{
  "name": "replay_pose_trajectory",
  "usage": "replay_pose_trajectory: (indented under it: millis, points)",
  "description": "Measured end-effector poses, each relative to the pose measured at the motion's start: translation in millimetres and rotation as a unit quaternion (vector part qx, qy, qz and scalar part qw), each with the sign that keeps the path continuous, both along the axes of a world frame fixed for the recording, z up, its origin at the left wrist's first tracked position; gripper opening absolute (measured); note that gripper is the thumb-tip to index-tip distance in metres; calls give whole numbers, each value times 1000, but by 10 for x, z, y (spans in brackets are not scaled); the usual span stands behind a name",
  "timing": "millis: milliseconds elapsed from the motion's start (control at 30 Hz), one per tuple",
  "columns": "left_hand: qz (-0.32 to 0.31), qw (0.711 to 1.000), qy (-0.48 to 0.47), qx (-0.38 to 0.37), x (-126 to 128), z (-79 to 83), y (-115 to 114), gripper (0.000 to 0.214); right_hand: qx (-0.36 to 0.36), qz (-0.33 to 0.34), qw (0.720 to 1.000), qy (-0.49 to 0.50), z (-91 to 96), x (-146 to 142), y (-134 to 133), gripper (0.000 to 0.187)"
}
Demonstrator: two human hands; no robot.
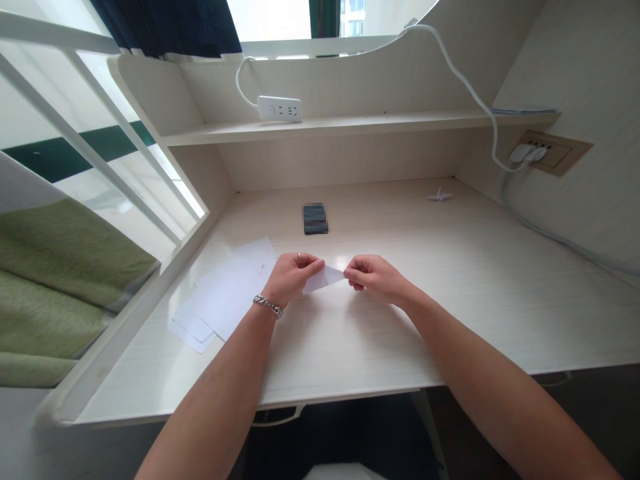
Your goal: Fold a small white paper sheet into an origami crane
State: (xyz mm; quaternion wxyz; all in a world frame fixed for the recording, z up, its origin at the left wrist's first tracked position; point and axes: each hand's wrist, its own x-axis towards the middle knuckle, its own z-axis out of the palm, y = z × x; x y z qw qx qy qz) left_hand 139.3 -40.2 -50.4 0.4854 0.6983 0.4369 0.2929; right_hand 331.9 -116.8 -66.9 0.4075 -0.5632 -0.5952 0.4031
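Between my hands is a small white folded paper [323, 279], tapering to a point on the right. My left hand [291, 277], wearing a ring and a chain bracelet [268, 306], pinches the paper with thumb and fingers and hides part of it. The pointed tip sits in the closed thumb and forefinger of my right hand [369, 276]. Both hands are over the middle of the pale desk [350, 353]. White paper sheets [233, 290] lie overlapping on the desk, just left of my left hand.
A dark, pixelated flat object [315, 219] lies beyond my hands. Farther back right stands a small white paper crane [439, 195]. A power strip [280, 109] rests on the shelf [350, 125]; its white cable [465, 80] reaches the wall socket [553, 152]. White rails [90, 140] border the left.
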Motion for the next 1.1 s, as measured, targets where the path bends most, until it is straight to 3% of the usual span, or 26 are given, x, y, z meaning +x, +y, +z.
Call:
replay_pose_trajectory:
  millis: [400, 667, 933, 1100]
  points:
    - [-68, 992, 79, 76, 153, -71, -97, 30, 5, -31, 998, -54, -53, -91, 55, 20]
    - [-36, 998, 39, 40, 155, -70, -73, 26, -22, -39, 999, -9, -45, -100, 52, 13]
    - [72, 997, -32, 19, -93, -38, 125, 30, -33, -18, 998, 52, 3, 47, 4, 10]
    - [27, 998, -9, 53, -40, -38, 63, 29, -6, -62, 996, 64, 32, 5, 15, 14]
